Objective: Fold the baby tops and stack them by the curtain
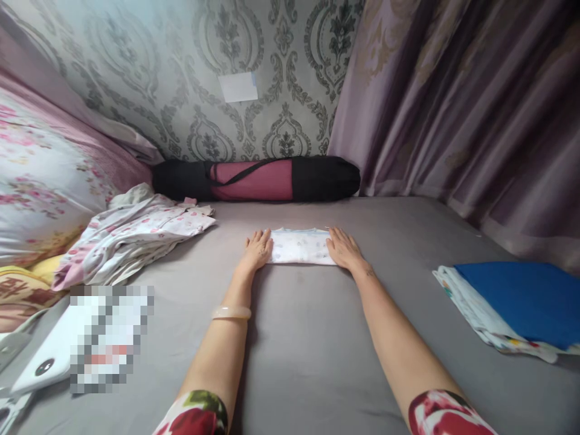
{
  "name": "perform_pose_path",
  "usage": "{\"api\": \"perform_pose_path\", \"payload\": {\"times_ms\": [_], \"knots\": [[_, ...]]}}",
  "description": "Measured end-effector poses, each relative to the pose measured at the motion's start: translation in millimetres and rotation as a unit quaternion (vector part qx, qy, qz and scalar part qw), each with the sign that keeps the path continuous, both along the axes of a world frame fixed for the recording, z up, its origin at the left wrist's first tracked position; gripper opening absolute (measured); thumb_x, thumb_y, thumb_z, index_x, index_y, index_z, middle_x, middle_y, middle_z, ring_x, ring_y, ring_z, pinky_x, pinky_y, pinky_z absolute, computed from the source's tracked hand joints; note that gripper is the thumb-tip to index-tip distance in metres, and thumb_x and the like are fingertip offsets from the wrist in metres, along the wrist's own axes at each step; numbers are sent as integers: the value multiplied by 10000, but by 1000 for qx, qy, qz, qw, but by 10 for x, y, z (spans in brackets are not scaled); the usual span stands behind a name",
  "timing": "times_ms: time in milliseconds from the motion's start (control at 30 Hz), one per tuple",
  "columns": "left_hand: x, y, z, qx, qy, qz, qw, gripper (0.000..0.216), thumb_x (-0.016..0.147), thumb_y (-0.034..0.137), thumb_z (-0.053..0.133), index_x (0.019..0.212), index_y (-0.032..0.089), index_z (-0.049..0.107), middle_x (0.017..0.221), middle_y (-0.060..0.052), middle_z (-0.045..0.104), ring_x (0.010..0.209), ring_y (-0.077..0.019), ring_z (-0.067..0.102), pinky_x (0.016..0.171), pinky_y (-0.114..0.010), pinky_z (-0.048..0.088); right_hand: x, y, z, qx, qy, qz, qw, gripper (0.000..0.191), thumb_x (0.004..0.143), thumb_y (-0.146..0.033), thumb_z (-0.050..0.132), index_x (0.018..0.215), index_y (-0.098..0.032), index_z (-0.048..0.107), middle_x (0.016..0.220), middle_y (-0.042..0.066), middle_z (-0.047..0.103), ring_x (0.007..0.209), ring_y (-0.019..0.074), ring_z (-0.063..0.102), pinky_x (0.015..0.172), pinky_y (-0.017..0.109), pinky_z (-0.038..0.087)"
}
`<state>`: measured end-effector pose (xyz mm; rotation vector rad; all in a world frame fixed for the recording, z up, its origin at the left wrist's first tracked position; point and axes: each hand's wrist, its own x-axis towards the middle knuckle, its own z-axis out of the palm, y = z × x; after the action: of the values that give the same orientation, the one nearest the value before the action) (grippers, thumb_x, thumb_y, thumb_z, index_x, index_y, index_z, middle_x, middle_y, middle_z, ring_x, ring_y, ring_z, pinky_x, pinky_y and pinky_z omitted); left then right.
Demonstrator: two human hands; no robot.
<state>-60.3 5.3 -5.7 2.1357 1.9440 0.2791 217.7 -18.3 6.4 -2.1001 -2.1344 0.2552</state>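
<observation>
A folded white garment with a faint print and a pale blue edge lies flat on the grey bed sheet. My left hand rests palm down on its left end, fingers stretched out. On the right end lies my right hand, also flat with its fingers extended. Both hands press on the cloth without gripping it. The parts of the garment under the palms are hidden.
Crumpled printed clothes lie to the left, near a white phone-like device and a blurred-out item. A black and maroon bag lies along the wall. Folded blue cloth sits at right.
</observation>
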Motion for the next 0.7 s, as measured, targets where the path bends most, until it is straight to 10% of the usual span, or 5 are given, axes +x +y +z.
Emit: {"api": "perform_pose_path", "payload": {"times_ms": [400, 700], "knots": [[523, -239, 358, 157, 56, -85, 982, 522, 1017, 370, 207, 1463, 172, 391, 1532, -86, 383, 1451, -217, 277, 1202, -468, 167, -547, -122, 183, 109, 5, 104, 989, 582, 978, -284, 228, 1507, -54, 302, 1583, 107, 257, 1472, 216, 182, 1205, 428, 98], [628, -307, 214, 112, 95, -137, 980, 512, 1005, 291, 242, 1473, 123, 367, 1546, -91, 355, 1455, -229, 263, 1207, -433, 164, -711, -145, 56, 109, 7, 148, 983, 582, 963, -253, 241, 1500, -42, 321, 1575, 111, 278, 1467, 224, 197, 1204, 413, 103]]}}
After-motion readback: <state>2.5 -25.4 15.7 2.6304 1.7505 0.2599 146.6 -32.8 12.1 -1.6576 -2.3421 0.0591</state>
